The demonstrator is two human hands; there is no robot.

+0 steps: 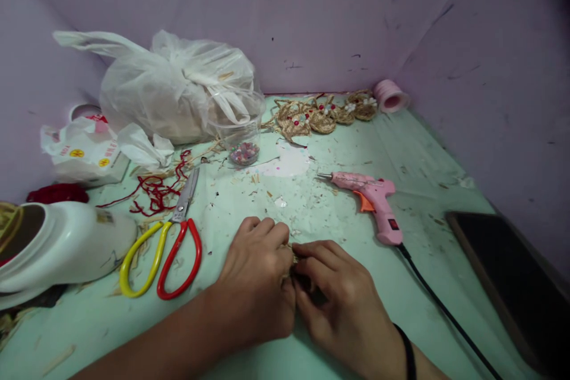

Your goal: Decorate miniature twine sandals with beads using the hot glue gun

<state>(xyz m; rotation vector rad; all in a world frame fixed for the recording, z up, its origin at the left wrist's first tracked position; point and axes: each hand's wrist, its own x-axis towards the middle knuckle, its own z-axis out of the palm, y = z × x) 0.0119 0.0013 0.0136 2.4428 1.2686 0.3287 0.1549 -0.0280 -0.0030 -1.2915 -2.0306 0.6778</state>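
Note:
Low over the pale green tabletop, my left hand [260, 270] is closed, knuckles up, around a small straw piece [294, 256]. Only a bit of that tan piece shows between my hands, so its full shape is hidden. From the other side my right hand [342, 291] pinches it with thumb and fingertips. A pair of scissors [180, 219] with one yellow and one red handle lies left of my left hand. A pink glue gun [371, 196] rests on its side beyond my right hand.
Braided straw ornaments with beads [312, 116] lie at the back near a pink ribbon spool [390, 97]. A clear cup of beads [244, 151], a knotted plastic bag [178, 89], red yarn [158, 190] and a white bottle [84, 240] stand leftward. A dark phone-like slab [503, 285] is right.

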